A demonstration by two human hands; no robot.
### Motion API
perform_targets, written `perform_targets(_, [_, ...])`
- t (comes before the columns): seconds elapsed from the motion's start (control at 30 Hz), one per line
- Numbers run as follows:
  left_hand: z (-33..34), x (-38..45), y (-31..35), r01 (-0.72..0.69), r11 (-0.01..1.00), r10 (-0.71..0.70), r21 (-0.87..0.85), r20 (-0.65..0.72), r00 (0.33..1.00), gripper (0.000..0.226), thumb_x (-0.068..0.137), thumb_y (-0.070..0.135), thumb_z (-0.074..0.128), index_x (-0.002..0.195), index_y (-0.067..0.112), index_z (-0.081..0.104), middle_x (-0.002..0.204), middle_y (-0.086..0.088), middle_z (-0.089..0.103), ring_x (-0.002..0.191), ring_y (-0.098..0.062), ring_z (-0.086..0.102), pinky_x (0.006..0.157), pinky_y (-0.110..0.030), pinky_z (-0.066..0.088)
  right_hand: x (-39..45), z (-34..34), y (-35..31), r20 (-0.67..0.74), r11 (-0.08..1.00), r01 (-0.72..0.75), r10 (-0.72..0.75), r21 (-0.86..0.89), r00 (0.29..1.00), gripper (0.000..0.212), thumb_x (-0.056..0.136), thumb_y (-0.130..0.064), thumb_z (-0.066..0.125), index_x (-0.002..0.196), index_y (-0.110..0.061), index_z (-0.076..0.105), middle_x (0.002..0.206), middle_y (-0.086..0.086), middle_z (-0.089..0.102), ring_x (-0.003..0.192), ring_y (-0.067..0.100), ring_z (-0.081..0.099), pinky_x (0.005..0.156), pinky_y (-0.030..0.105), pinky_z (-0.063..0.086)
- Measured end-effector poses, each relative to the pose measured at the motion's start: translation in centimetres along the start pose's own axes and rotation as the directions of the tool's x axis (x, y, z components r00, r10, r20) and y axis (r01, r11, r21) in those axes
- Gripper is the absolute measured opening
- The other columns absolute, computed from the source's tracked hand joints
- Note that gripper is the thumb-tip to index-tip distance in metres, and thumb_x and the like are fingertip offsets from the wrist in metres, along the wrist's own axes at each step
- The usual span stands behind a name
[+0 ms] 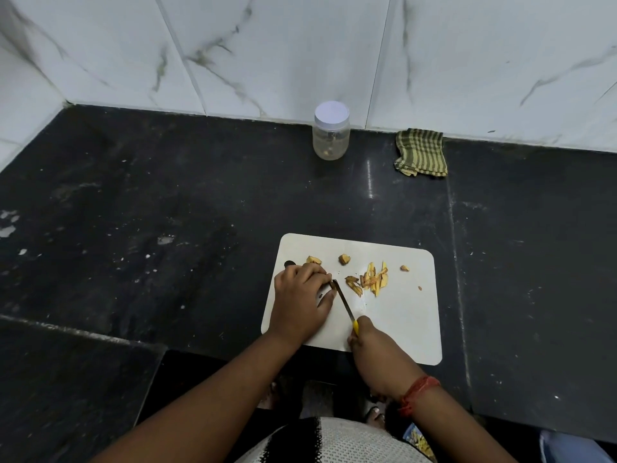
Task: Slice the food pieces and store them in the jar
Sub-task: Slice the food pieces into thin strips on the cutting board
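Note:
A white cutting board (400,315) lies on the black counter. My left hand (300,299) curls over a small food piece at the board's left side; the piece is mostly hidden under my fingers. My right hand (370,349) grips the yellow handle of a knife (344,304), whose blade tip meets my left fingertips. A pile of thin yellow slices (372,280) lies in the middle of the board. Uncut chunks (344,259) sit near its far edge. A clear plastic jar (331,137) with a white lid on stands at the back against the wall.
A folded green checked cloth (421,152) lies right of the jar by the marble wall. The black counter (167,212) stretches wide to the left and right of the board. Its front edge has a cut-out just below the board.

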State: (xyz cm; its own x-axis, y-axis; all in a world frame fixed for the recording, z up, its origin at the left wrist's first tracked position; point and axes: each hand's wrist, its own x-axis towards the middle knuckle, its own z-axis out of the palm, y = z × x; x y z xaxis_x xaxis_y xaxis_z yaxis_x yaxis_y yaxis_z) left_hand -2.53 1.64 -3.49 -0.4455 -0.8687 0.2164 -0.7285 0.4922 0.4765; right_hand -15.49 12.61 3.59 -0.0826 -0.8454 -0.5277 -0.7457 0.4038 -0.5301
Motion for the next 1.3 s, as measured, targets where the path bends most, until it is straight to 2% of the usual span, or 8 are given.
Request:
perform_targets(0.23, [0.0, 0.0, -0.1, -0.001, 1.0, 0.001, 0.007, 0.002, 1.0, 0.022, 0.088, 0.038, 0.066, 0.106, 0.026, 0.072, 0.112, 0.016, 0.06, 0.104, -0.014, 0.048, 0.095, -0.038, 0.035, 0.5, -0.2, 0.0, 0.015, 0.999, -0.013, 0.014, -0.034, 1.0, 0.008, 0.099, -0.005, 0.036, 0.105, -0.01, 0.036, 0.066, -0.009, 0.039, 0.054, 0.002, 0.035, 0.047, 0.021, 0.03])
perform_targets(0.43, [0.1, -0.2, 0.1, 0.012, 1.0, -0.012, 0.009, -0.009, 1.0, 0.025, 0.088, 0.041, 0.065, 0.106, 0.027, 0.072, 0.112, 0.014, 0.06, 0.105, -0.014, 0.049, 0.097, -0.037, 0.037, 0.2, 0.2, 0.5, 0.01, 0.998, -0.024, 0.025, -0.056, 1.0, 0.013, 0.098, -0.006, 0.036, 0.111, -0.007, 0.037, 0.082, 0.006, 0.057, 0.054, 0.009, 0.038, 0.045, 0.019, 0.027])
perform_targets(0.6, [0.0, -0.3, 0.1, 0.021, 1.0, -0.021, 0.019, -0.003, 1.0, 0.024, 0.087, 0.041, 0.065, 0.105, 0.027, 0.072, 0.112, 0.013, 0.059, 0.106, -0.014, 0.049, 0.097, -0.037, 0.037, -0.4, 0.2, 0.3, 0.019, 0.997, -0.035, 0.036, -0.068, 0.999, 0.011, 0.097, -0.002, 0.037, 0.101, -0.012, 0.034, 0.094, 0.014, 0.064, 0.056, 0.01, 0.042, 0.058, 0.024, 0.032])
perform_targets(0.8, [0.0, -0.3, 0.1, 0.006, 0.999, -0.006, 0.04, -0.005, 1.0, 0.023, 0.086, 0.041, 0.063, 0.104, 0.03, 0.071, 0.112, 0.013, 0.058, 0.105, -0.015, 0.048, 0.096, -0.038, 0.036, -0.2, 0.3, 0.1, 0.036, 0.992, -0.049, 0.053, -0.116, 0.998, 0.014, 0.094, -0.001, 0.037, 0.1, -0.012, 0.031, 0.069, -0.003, 0.043, 0.057, 0.007, 0.042, 0.043, 0.018, 0.026])
perform_targets(0.97, [0.2, -0.1, 0.1, 0.019, 0.999, -0.019, 0.032, 0.002, 1.0, 0.022, 0.086, 0.04, 0.06, 0.102, 0.031, 0.07, 0.11, 0.014, 0.059, 0.103, -0.017, 0.049, 0.092, -0.039, 0.039, -0.2, 0.3, 0.1, 0.031, 0.996, -0.047, 0.05, -0.081, 0.998, 0.012, 0.095, 0.0, 0.038, 0.105, -0.006, 0.039, 0.102, 0.018, 0.063, 0.094, 0.032, 0.062, 0.05, 0.02, 0.028])
perform_targets(1.1, [0.1, -0.1, 0.0, 0.049, 0.998, -0.049, 0.029, -0.004, 0.999, 0.019, 0.086, 0.036, 0.061, 0.103, 0.029, 0.069, 0.113, 0.01, 0.059, 0.105, -0.018, 0.049, 0.092, -0.039, 0.041, -1.8, 1.2, 0.3, 0.036, 0.994, -0.081, 0.084, -0.078, 0.996, 0.013, 0.094, -0.001, 0.037, 0.103, -0.009, 0.038, 0.097, 0.013, 0.058, 0.094, 0.027, 0.061, 0.075, 0.029, 0.042])
perform_targets(1.2, [-0.1, 0.0, 0.0, 0.065, 0.997, -0.066, 0.036, 0.019, 0.998, 0.02, 0.087, 0.034, 0.062, 0.105, 0.028, 0.068, 0.115, 0.008, 0.059, 0.106, -0.02, 0.048, 0.091, -0.039, 0.041, -2.5, 1.3, 0.6, 0.039, 0.99, -0.14, 0.141, -0.031, 0.989, 0.018, 0.099, -0.012, 0.036, 0.116, -0.008, 0.042, 0.104, 0.013, 0.058, 0.085, 0.023, 0.051, 0.073, 0.031, 0.04])
perform_targets(1.3, [-0.3, -0.6, -0.1, 0.053, 0.998, -0.053, 0.029, 0.034, 0.998, 0.025, 0.088, 0.027, 0.063, 0.112, 0.023, 0.067, 0.12, 0.005, 0.06, 0.11, -0.021, 0.049, 0.094, -0.039, 0.042, -3.4, 1.4, 0.8, -0.03, 0.993, -0.071, 0.074, 0.09, 0.997, 0.003, 0.098, -0.015, 0.039, 0.101, -0.014, 0.04, 0.092, 0.005, 0.054, 0.078, 0.019, 0.051, 0.07, 0.025, 0.037])
